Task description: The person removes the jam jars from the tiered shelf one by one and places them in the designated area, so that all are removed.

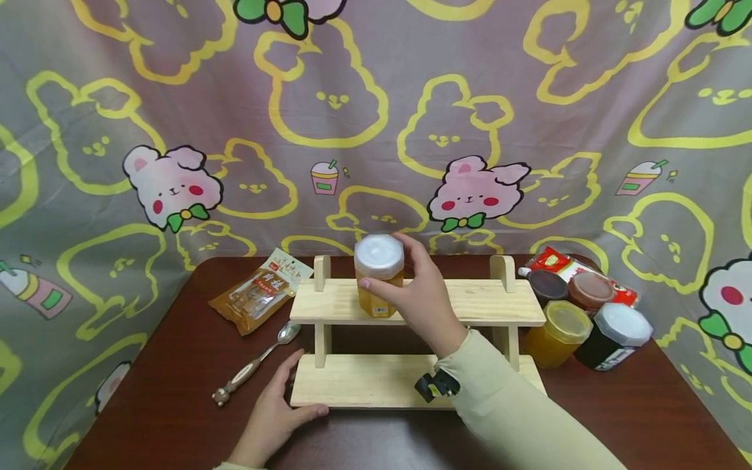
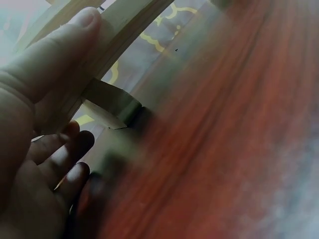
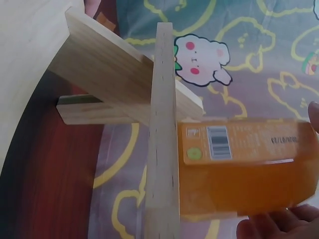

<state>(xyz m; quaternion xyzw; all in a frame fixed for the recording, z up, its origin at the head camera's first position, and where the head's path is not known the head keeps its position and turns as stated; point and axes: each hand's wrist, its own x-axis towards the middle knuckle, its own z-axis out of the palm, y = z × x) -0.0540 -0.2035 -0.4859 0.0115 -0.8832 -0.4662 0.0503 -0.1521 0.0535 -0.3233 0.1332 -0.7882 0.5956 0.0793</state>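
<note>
A two-tier wooden rack [image 1: 370, 380] stands on the table. On its upper board, left of the middle, is a jar [image 1: 380, 297] of amber contents with a white lid. My right hand [image 1: 425, 297] grips this jar, thumb on the near side and fingers round the far side. In the right wrist view the jar [image 3: 249, 174] meets the upper board [image 3: 163, 124], its barcode label showing. My left hand [image 1: 273, 414] holds the left end of the lower board. The left wrist view has the thumb [image 2: 55, 55] along the board and the other fingers below it.
A spoon [image 1: 255, 365] with a bear-shaped handle end and a brown packet [image 1: 261, 292] lie left of the rack. To its right stand a yellow jar [image 1: 558, 333], a dark jar with a white lid [image 1: 613, 336] and other lidded jars, before a red packet [image 1: 549, 260]. A patterned curtain [image 1: 364, 163] hangs behind.
</note>
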